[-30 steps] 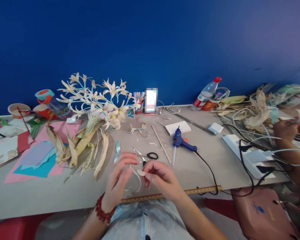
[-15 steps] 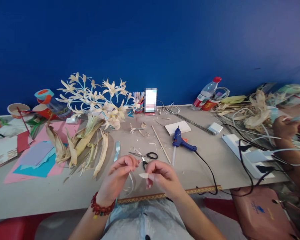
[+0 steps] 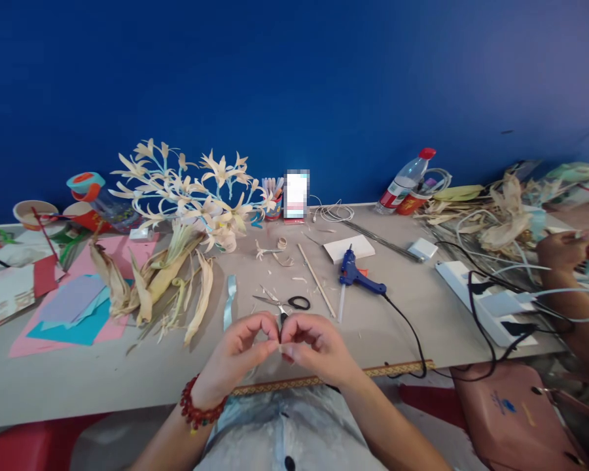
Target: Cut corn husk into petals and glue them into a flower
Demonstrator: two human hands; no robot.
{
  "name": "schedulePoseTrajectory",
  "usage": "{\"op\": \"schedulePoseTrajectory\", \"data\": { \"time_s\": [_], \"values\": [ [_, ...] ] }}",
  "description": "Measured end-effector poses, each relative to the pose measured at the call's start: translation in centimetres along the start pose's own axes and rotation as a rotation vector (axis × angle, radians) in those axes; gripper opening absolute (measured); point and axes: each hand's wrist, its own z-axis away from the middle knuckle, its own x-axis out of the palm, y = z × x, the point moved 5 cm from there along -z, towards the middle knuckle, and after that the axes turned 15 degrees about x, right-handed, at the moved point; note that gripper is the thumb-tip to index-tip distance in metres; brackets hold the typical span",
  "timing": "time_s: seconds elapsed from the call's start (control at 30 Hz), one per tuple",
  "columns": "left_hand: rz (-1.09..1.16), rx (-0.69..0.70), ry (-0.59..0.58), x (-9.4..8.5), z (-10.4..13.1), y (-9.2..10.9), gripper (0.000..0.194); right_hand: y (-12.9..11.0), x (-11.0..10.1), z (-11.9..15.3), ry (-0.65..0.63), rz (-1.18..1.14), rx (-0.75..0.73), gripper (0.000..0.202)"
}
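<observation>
L hand (image 3: 245, 345) & R hand (image 3: 317, 343) pinched tight, tips w/ pale bit (image 3: 280, 348); scissors (image 3: 279, 305) 12 o'clk, gun (image 3: 350, 270) approx 1-2.

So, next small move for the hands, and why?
I'd probably hold the right hand steady and ease the left hand slightly aside: their fingertips meet around a pale piece, hiding most of it, so its shape can't be checked.

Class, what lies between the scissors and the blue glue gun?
The head view shows a pale stick between the scissors and the blue glue gun, with scraps nearby.
</observation>
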Motion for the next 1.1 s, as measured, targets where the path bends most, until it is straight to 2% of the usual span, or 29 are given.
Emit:
{"op": "schedulePoseTrajectory", "data": {
  "time_s": [0.17,0.3,0.53,0.77,0.9,1.1],
  "values": [
    [0.172,-0.017,0.040,0.2,0.2,-0.3,0.015,2.5,-0.3,-0.4,-0.137,-0.341,0.133,0.005],
    [0.251,0.010,0.065,0.3,0.0,-0.3,0.017,3.2,-1.0,-0.6,-0.146,-0.519,0.136,0.010],
    [0.257,-0.021,0.068,0.3,-0.2,-0.3,0.016,1.2,0.0,-0.1,-0.089,-0.247,0.074,0.015],
    [0.256,-0.005,0.108,0.4,-0.1,-0.4,0.018,2.3,-0.5,-0.4,-0.064,-0.386,0.099,0.016],
    [0.243,-0.021,0.108,0.3,-0.1,-0.7,0.017,1.7,-0.2,-0.2,-0.058,-0.293,0.096,0.018],
    [0.158,-0.004,0.068,0.3,0.0,-0.5,0.017,0.8,0.1,0.0,0.017,-0.149,0.068,0.024]
  ]
}}
